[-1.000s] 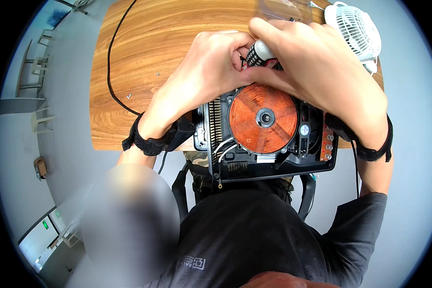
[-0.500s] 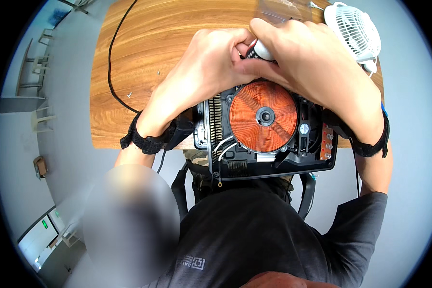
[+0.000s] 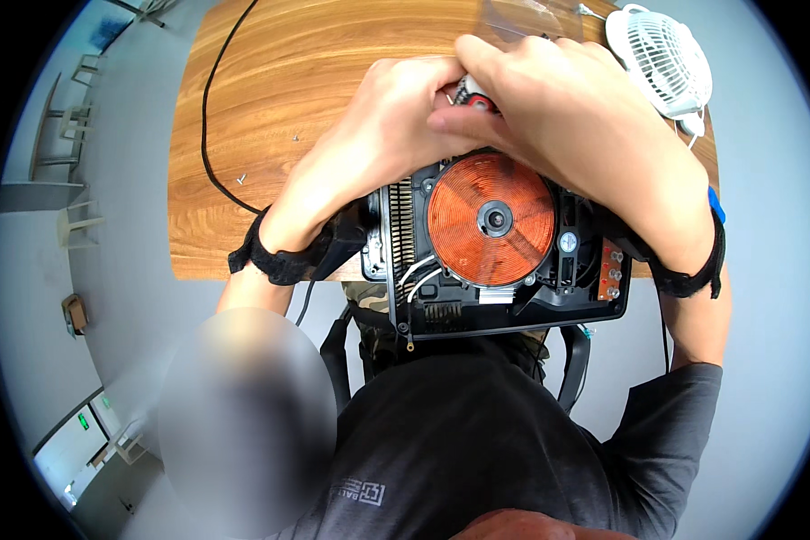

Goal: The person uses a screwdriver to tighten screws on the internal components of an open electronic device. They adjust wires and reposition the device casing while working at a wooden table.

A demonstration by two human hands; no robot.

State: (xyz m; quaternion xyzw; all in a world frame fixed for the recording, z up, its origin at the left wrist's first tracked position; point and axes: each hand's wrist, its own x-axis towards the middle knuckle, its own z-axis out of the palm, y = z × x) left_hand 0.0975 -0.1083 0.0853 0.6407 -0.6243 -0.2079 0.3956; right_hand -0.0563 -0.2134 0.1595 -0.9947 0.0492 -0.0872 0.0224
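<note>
An opened induction cooker with a round copper coil (image 3: 463, 216) lies in its black housing (image 3: 549, 310) at the near table edge. Beyond the coil, my right hand (image 3: 549, 99) is closed round a small white, red and black object (image 3: 479, 101), mostly covered by the fingers, so its kind cannot be made out. My left hand (image 3: 400, 103) meets the right one there, its fingers curled and largely hidden. What those left fingers pinch does not show.
Loose screws (image 3: 241, 179) lie on the wooden table (image 3: 270, 99) at the left, near a black cable (image 3: 205, 117). A white fan (image 3: 661, 58) stands at the far right, beside a clear plastic piece (image 3: 531, 16). Black straps circle both wrists.
The object in my right hand has turned, showing more red and less white. My right hand has shifted slightly left; the cooker stays nearly in place.
</note>
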